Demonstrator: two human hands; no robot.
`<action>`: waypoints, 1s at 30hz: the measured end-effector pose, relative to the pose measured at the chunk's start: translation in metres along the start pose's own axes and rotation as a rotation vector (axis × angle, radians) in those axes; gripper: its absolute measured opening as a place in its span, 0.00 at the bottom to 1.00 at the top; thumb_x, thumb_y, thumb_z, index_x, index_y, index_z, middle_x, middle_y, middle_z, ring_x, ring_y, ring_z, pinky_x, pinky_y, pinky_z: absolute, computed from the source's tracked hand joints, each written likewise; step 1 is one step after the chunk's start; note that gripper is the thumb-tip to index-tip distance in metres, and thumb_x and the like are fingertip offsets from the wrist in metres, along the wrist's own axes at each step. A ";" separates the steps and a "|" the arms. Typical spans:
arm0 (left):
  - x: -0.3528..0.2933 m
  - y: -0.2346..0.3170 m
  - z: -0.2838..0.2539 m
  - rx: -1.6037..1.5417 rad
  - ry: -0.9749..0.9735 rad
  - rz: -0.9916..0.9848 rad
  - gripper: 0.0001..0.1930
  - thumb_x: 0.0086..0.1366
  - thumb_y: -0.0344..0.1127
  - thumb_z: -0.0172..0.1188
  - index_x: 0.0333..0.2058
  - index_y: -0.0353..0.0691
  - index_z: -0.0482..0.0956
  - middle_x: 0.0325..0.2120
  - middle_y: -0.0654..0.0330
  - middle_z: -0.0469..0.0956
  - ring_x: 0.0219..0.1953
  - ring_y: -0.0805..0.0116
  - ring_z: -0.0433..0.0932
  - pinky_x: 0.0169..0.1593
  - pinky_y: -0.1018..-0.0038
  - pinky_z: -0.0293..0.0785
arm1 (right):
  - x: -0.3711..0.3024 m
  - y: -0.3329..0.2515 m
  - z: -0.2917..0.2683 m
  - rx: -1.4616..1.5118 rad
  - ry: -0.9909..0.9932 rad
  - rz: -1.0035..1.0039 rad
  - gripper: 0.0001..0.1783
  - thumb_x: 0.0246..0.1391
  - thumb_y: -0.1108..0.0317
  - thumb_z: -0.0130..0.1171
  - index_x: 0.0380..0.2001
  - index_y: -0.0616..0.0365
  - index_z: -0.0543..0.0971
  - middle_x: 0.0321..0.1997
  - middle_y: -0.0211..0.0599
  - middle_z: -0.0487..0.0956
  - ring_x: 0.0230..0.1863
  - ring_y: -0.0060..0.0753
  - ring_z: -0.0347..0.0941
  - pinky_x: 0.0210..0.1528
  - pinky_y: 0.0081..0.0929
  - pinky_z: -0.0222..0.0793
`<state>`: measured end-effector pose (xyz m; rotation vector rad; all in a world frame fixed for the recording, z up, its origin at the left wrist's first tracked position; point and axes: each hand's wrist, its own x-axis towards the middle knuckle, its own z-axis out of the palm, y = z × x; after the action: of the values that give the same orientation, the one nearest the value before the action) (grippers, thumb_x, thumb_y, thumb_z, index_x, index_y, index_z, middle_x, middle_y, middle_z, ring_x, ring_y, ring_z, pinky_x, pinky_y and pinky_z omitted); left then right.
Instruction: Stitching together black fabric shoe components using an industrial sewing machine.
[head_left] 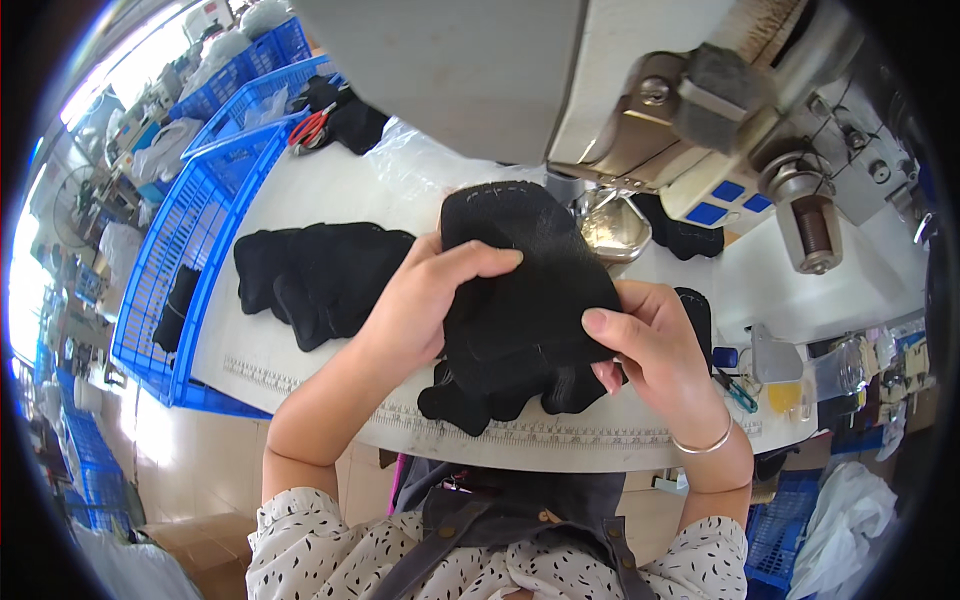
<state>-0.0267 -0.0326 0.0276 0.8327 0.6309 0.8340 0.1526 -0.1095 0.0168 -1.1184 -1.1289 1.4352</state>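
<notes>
A black knitted fabric piece (520,290), with a pale stitch line along its far edge, is held up in front of the sewing machine (690,130). My left hand (425,290) grips its left side, thumb on top. At the lower right side, my right hand (650,345) pinches it between thumb and fingers. More black fabric (465,405) hangs or lies just below the held piece; whether they are joined I cannot tell. Left of my left hand, a pile of black fabric pieces (320,275) rests on the white table (260,345).
Blue plastic baskets (185,240) line the table's left side. Red-handled scissors (310,130) lie by dark fabric at the back left. Green-handled snips (738,392) are at the right. A printed ruler strip (640,437) follows the near table edge. Clear plastic (430,155) lies behind the piece.
</notes>
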 end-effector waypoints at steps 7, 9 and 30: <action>0.048 0.016 0.009 0.434 -0.067 0.120 0.11 0.50 0.29 0.57 0.32 0.28 0.74 0.28 0.55 0.76 0.26 0.70 0.77 0.32 0.80 0.72 | 0.005 0.004 -0.011 0.044 0.172 -0.158 0.09 0.52 0.66 0.56 0.27 0.62 0.73 0.18 0.26 0.71 0.15 0.13 0.67 0.16 0.09 0.64; 0.054 0.023 0.005 0.513 -0.093 0.023 0.10 0.50 0.29 0.57 0.30 0.27 0.76 0.27 0.55 0.77 0.29 0.70 0.77 0.32 0.80 0.72 | 0.006 0.009 -0.012 0.052 0.176 -0.132 0.07 0.52 0.69 0.56 0.29 0.62 0.72 0.21 0.25 0.71 0.16 0.13 0.68 0.17 0.10 0.66; 0.054 0.024 0.007 0.445 -0.234 0.074 0.12 0.50 0.25 0.53 0.36 0.29 0.74 0.31 0.59 0.75 0.33 0.73 0.72 0.38 0.79 0.68 | 0.009 0.013 -0.004 0.001 0.264 -0.286 0.08 0.52 0.69 0.55 0.26 0.65 0.74 0.19 0.31 0.73 0.15 0.15 0.67 0.14 0.12 0.64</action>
<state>-0.0019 0.0195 0.0425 1.3437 0.5884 0.6559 0.1535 -0.1015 0.0020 -1.0618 -1.0503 1.0345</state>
